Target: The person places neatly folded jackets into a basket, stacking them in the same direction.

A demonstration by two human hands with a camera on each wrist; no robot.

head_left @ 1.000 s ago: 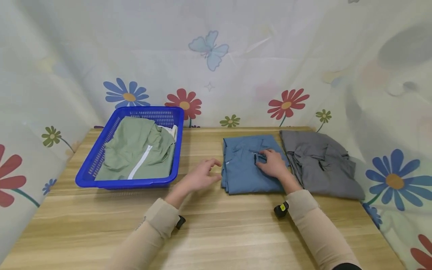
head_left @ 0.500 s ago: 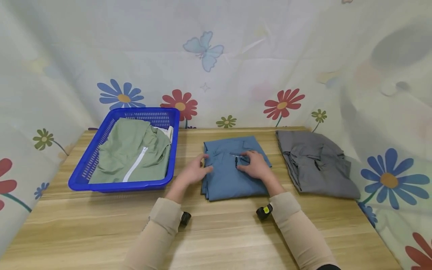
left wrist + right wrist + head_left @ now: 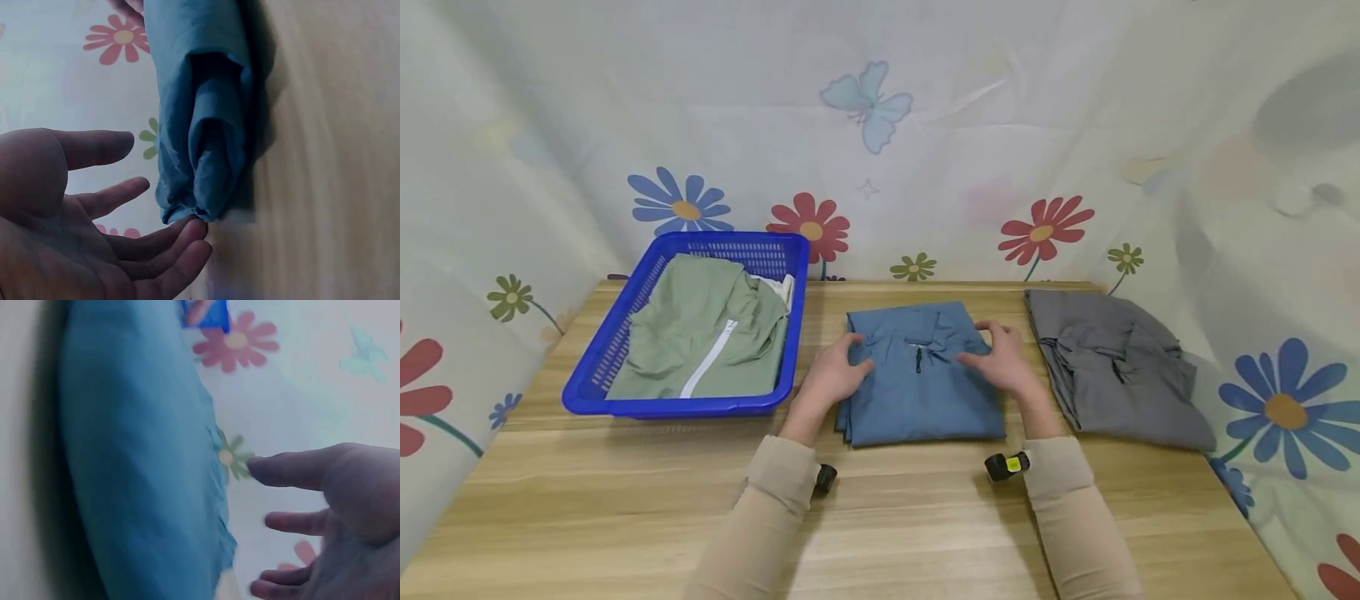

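Note:
A folded blue jacket (image 3: 925, 400) with a short black zipper pull lies at the centre of the head view. At its left edge is my left hand (image 3: 835, 372), fingers spread and relaxed. In the left wrist view, several fingertips (image 3: 197, 228) reach the end of the jacket's layered folds (image 3: 212, 144). My right hand (image 3: 1006, 360) is over the jacket's right edge, thumb and fingers apart and holding nothing. From the right wrist, the jacket's smooth side (image 3: 137, 462) faces the loosely extended fingers (image 3: 287, 465), with a gap between.
A blue plastic basket (image 3: 681, 407) stands at the left, with a folded green zip jacket (image 3: 685, 333) and something white (image 3: 786, 287) in it. To the right lies a folded grey garment (image 3: 1120, 375). All rest on a wooden table (image 3: 917, 525) before a flowered curtain (image 3: 940, 167).
The blue jacket has shifted left, away from the grey garment. My right hand has left the zipper area for the right edge, and my left hand has come to the left edge.

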